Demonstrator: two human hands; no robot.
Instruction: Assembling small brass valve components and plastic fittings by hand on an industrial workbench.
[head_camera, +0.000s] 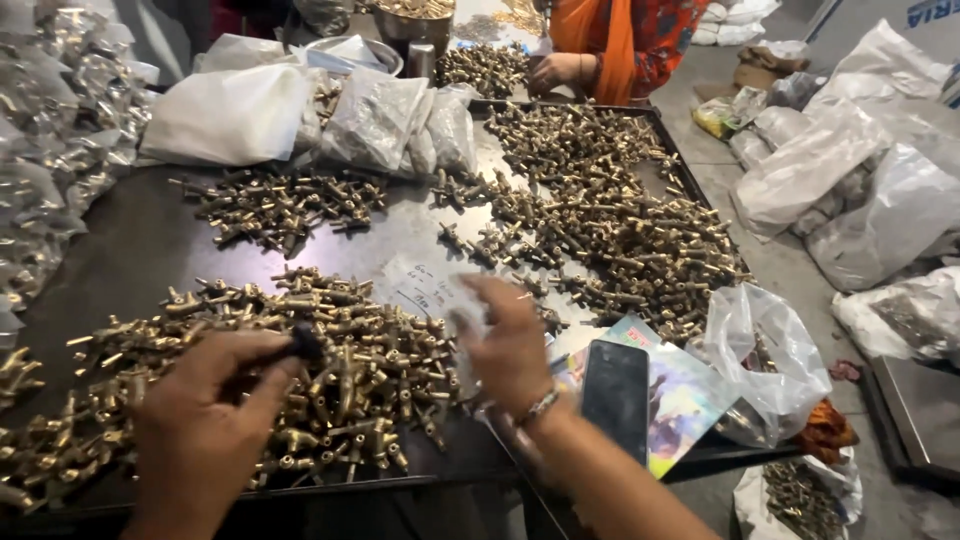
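My left hand (205, 415) hovers over a big heap of small brass fittings (330, 360) on a dark metal table (130, 250), pinching a small black piece (306, 343) between thumb and fingertips. My right hand (510, 345), a bangle on its wrist, is blurred as it holds a small clear plastic bag (465, 320) just right of the heap. A white paper slip (425, 285) lies under it.
More brass fittings lie in piles at centre (275, 205) and right (620, 220). Filled plastic bags (380, 120) line the back and left. A black phone (615, 395) rests on a colourful booklet (685, 400). Another person in orange (620, 45) works at the far end.
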